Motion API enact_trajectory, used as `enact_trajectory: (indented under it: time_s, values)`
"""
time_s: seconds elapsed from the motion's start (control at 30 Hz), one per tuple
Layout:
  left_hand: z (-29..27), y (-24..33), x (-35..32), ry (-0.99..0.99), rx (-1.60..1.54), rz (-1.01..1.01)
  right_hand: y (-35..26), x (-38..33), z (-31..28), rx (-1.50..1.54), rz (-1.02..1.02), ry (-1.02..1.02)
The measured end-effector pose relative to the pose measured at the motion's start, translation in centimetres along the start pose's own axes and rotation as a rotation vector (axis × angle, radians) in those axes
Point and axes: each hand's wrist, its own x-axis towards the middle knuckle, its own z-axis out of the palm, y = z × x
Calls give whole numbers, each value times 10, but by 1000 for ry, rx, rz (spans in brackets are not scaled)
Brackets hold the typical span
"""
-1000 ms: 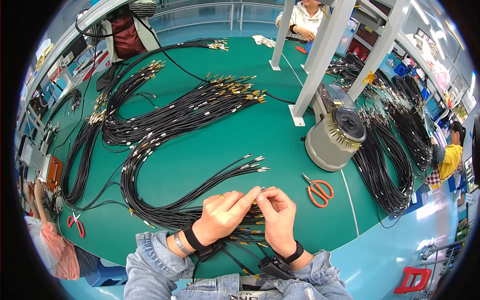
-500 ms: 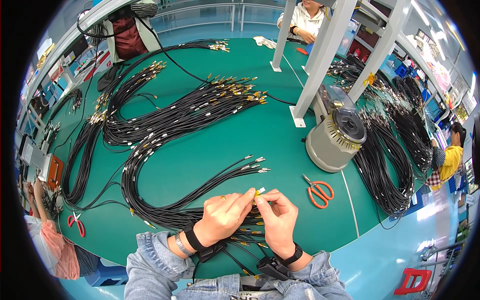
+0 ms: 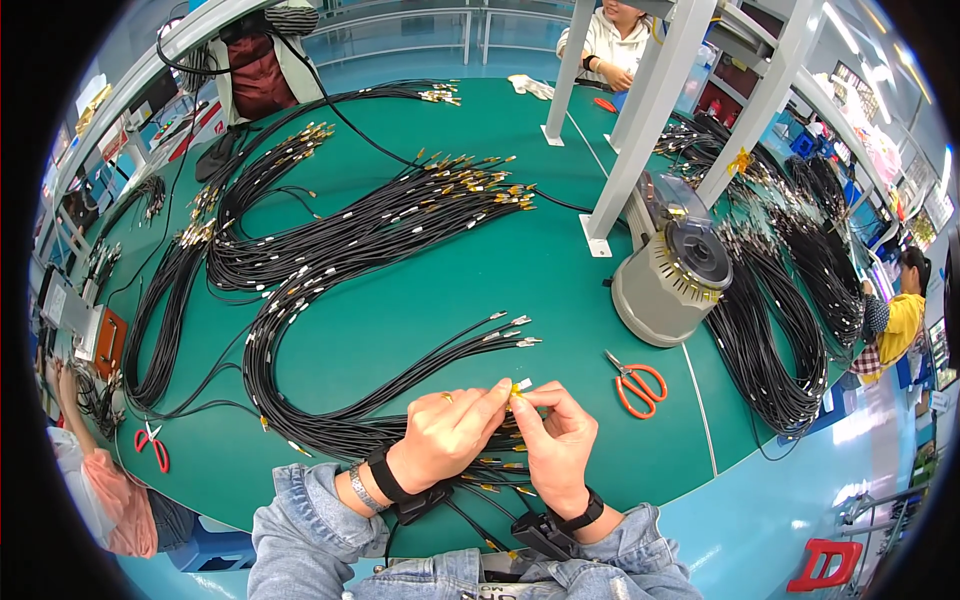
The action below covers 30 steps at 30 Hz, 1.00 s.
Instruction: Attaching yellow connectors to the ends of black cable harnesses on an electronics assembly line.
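Observation:
At the near middle of the green table, my left hand (image 3: 450,440) is closed in a pinch on a cable end (image 3: 524,384) with a white tip. My right hand (image 3: 556,436) pinches the small piece of yellow tape (image 3: 515,391) at the same spot, fingertips almost touching the left ones. Most of that cable is hidden by the hands. Beneath and behind them lies a curved bundle of black cables (image 3: 262,345), with several white-tipped ends fanning out just beyond my fingers.
Orange-handled scissors (image 3: 638,388) lie right of my hands, below a grey round tape dispenser (image 3: 665,285). Metal posts (image 3: 640,130) rise behind it. More black cable bundles (image 3: 350,240) cover the left and far table; others (image 3: 775,340) lie right. Red-handled scissors (image 3: 154,448) rest at left. Other people sit around.
My right hand has shifted very slightly and its thumb and finger have turned a little at the yellow tape. My left hand stays in place. A co-worker's hands at the left edge moved slightly.

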Motion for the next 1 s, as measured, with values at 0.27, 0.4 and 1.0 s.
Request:
enact_trajectory:
  time_s: [0.27,0.4,1.0]
  values:
    - [-1,-1,-2,-16,30,-31,-2,0,1,104,82,-19]
    - [-1,0,-1,7,0,-50,-2,0,-1,189,158,-37]
    - [-15,11,17,-135,-421,-506,-1,7,-6,210,243,-62]
